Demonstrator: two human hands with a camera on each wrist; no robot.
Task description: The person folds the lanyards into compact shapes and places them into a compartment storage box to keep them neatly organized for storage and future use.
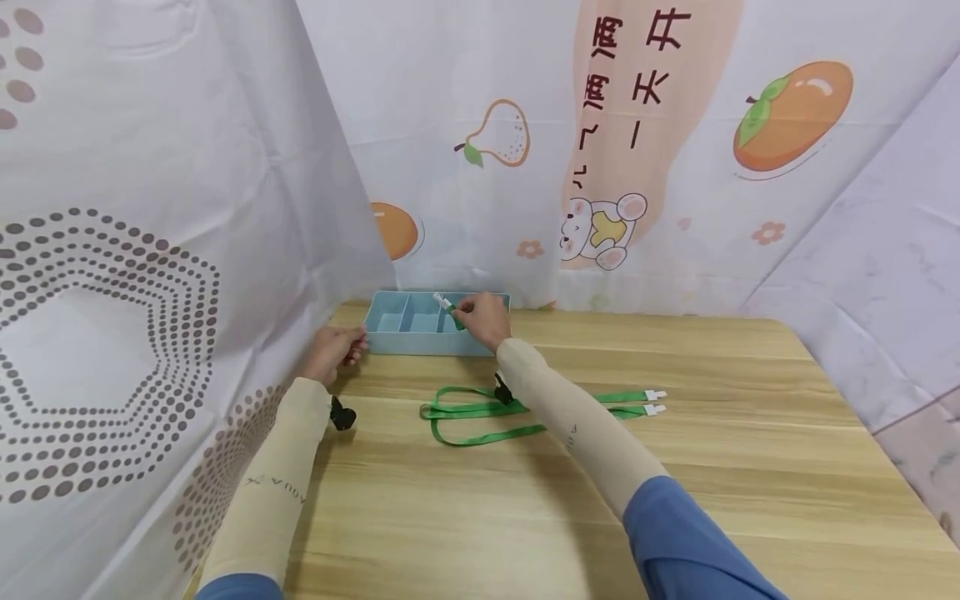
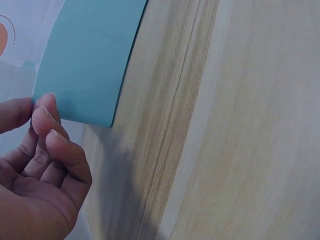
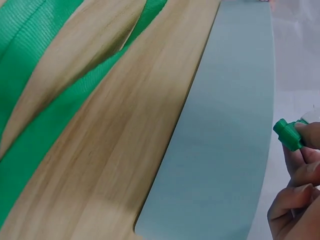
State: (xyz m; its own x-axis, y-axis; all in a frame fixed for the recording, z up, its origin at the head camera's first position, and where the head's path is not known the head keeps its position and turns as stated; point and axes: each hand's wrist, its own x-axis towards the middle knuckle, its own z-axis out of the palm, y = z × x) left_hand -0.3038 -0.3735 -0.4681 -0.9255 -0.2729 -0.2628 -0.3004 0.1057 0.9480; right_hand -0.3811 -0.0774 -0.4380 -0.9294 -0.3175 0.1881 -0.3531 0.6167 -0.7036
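Observation:
A light-blue divided box (image 1: pixel 412 343) stands at the table's back edge, its open compartments facing up. My left hand (image 1: pixel 335 348) pinches the rim at its left front corner; the left wrist view shows thumb and fingertips on that edge of the box (image 2: pixel 92 60). Over the box's right part, my right hand (image 1: pixel 483 318) holds a small green piece (image 3: pixel 288 135) with a white clip-like end (image 1: pixel 441 299), which points up and left. The kind of this piece I cannot tell. Green lanyards (image 1: pixel 487 437) with white clips (image 1: pixel 654 409) lie on the table below the right forearm.
The wood-grain table (image 1: pixel 450 517) reaches toward me and to the right. A printed white curtain (image 1: pixel 465 217) hangs right behind the box. Another dotted curtain (image 1: pixel 112 350) closes off the left side, near the left forearm. Marbled sheeting (image 1: pixel 862 275) hangs at the right.

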